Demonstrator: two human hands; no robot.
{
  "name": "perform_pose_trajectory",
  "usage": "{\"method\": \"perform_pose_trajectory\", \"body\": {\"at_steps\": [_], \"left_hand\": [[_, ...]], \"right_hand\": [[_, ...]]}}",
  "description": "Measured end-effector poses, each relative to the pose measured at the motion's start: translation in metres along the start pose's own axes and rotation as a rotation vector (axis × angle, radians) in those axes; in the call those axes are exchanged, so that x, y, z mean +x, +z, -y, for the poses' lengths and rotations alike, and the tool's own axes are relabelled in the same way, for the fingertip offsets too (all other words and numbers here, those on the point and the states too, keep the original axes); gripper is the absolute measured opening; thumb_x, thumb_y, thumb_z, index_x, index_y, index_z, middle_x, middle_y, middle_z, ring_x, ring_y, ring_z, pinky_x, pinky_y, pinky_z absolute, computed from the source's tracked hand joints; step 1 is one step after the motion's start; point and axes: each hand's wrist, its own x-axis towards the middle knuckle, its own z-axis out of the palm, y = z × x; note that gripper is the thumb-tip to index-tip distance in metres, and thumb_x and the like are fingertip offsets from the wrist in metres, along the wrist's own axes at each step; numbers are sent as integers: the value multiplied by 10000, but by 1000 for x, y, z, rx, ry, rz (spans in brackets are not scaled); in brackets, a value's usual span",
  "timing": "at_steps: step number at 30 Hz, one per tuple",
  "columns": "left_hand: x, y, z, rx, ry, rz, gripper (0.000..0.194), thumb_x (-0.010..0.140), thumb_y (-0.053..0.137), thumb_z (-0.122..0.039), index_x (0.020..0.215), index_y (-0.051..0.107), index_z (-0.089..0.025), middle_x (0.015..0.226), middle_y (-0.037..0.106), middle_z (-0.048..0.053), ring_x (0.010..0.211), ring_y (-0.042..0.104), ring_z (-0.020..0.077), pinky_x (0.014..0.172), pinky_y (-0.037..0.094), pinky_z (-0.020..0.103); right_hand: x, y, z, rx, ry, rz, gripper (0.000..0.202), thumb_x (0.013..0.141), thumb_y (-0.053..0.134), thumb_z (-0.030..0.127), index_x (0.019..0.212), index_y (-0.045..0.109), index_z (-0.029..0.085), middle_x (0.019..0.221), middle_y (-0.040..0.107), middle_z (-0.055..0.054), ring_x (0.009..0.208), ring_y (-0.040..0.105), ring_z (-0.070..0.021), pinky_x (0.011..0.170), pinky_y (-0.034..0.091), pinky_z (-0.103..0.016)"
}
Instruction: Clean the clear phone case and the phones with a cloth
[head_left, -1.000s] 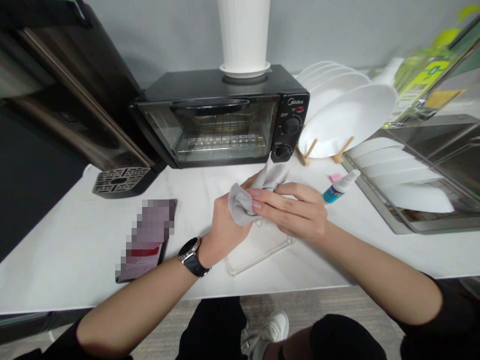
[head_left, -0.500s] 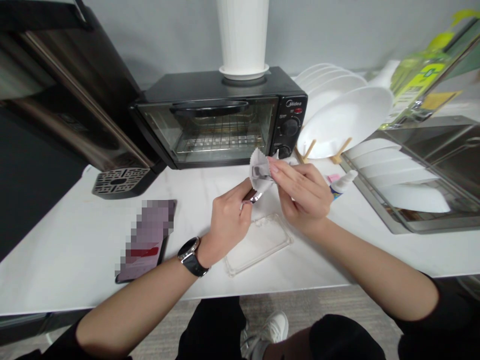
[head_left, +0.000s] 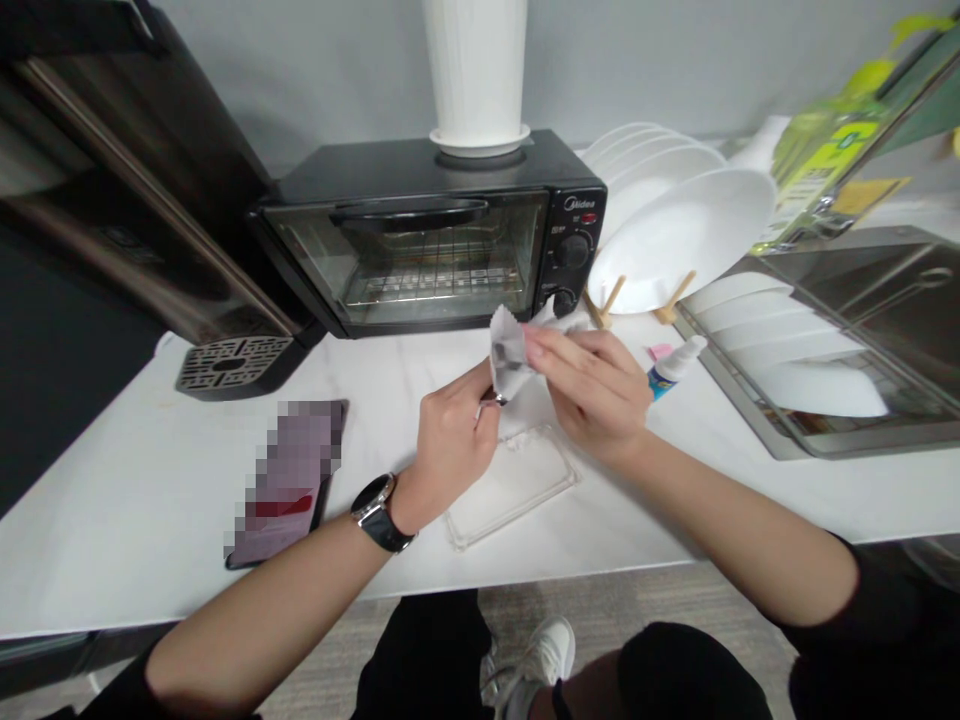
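Observation:
My left hand (head_left: 456, 432), with a watch (head_left: 381, 512) on its wrist, is closed round a small dark object with a shiny edge (head_left: 491, 397), mostly hidden by my fingers and the cloth. My right hand (head_left: 596, 390) pinches a light grey cleaning cloth (head_left: 510, 355) with zigzag edges and presses it against that object. Beneath both hands a clear phone case (head_left: 517, 490) lies on the white counter. Left of my left wrist lies a phone (head_left: 292, 480), its screen blurred out. A small spray bottle (head_left: 673, 367) lies just beyond my right hand, beside a pink piece (head_left: 660, 351).
A black toaster oven (head_left: 442, 240) stands behind my hands, with a white pot (head_left: 480, 70) on top. The dark machine (head_left: 157, 200) is at left. White plates (head_left: 686, 240) in a wooden rack, a soap bottle (head_left: 825, 160) and a sink (head_left: 780, 430) holding bowls are at right.
The cloth has shifted slightly down and over the dark object, covering more of its shiny edge. My right hand has moved a little with it; the whole view has drifted slightly.

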Motion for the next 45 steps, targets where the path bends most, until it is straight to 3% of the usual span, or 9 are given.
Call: {"method": "perform_pose_trajectory", "body": {"at_steps": [4, 10, 14, 21, 25, 29, 35, 40, 45], "left_hand": [[5, -3, -5, 73, 109, -72, 166, 1004, 593, -131, 863, 638, -205, 726, 691, -8, 613, 617, 140, 589, 426, 264], [7, -3, -7, 64, 170, -66, 222, 1016, 571, -172, 799, 583, -216, 647, 637, -30, 529, 559, 124, 534, 365, 266], [6, -2, -11, -12, 20, -33, 140, 1028, 664, -283, 909, 668, -210, 645, 629, -52, 512, 527, 103, 529, 363, 244], [8, -2, -12, -426, -313, 87, 313, 977, 746, -496, 881, 656, -212, 671, 584, -40, 582, 494, 108, 537, 384, 238], [9, -1, -9, -912, -485, 150, 502, 916, 817, -526, 1314, 706, -240, 1059, 804, 67, 825, 730, 195, 680, 582, 290], [8, 4, -10, -1170, -608, 66, 550, 849, 882, -512, 1312, 730, -256, 1377, 780, 104, 1136, 784, 282, 882, 701, 419], [11, 7, -10, -948, -750, -47, 617, 788, 933, -612, 1214, 791, -188, 1069, 825, 69, 922, 772, 200, 716, 731, 326], [13, 7, -11, -947, -758, -43, 581, 787, 934, -601, 1150, 813, -164, 1077, 826, 82, 906, 770, 195, 712, 738, 316], [13, 9, -7, -973, -771, -49, 611, 792, 940, -585, 1215, 805, -165, 1074, 818, 81, 897, 766, 184, 681, 732, 293]], "right_hand": [[9, 3, -4, 29, -88, -56, 585, 1069, 580, 106, 1607, 585, 337, 1328, 848, -53, 1076, 822, -201, 771, 649, -367], [22, -7, -6, 187, 1, 6, 285, 1054, 697, 522, 1139, 801, 271, 992, 836, -34, 846, 776, -187, 722, 596, -348], [28, -7, -5, 334, 262, 66, 309, 975, 795, 566, 977, 803, 258, 874, 787, 0, 750, 699, -148, 645, 538, -293], [18, 6, -7, 529, 790, 2, 510, 857, 825, 740, 943, 766, 241, 788, 703, 42, 625, 570, -106, 542, 477, -235], [6, 16, -19, 600, 924, -99, 460, 908, 797, 700, 990, 746, 250, 742, 630, 62, 595, 509, -98, 519, 438, -219], [-3, 24, -28, 629, 962, -199, 430, 971, 728, 681, 918, 670, 258, 716, 542, 68, 604, 476, -111, 529, 411, -234], [-3, 18, -22, 497, 1018, -193, 476, 966, 742, 675, 804, 647, 238, 710, 506, 58, 642, 434, -112, 576, 374, -249], [8, 8, -16, 288, 938, -238, 588, 983, 721, 669, 639, 534, 231, 633, 361, 55, 616, 345, -118, 555, 298, -276], [10, 8, -17, 205, 818, -229, 430, 1005, 723, 611, 792, 743, 237, 717, 617, 29, 710, 575, -146, 693, 505, -299]]}}
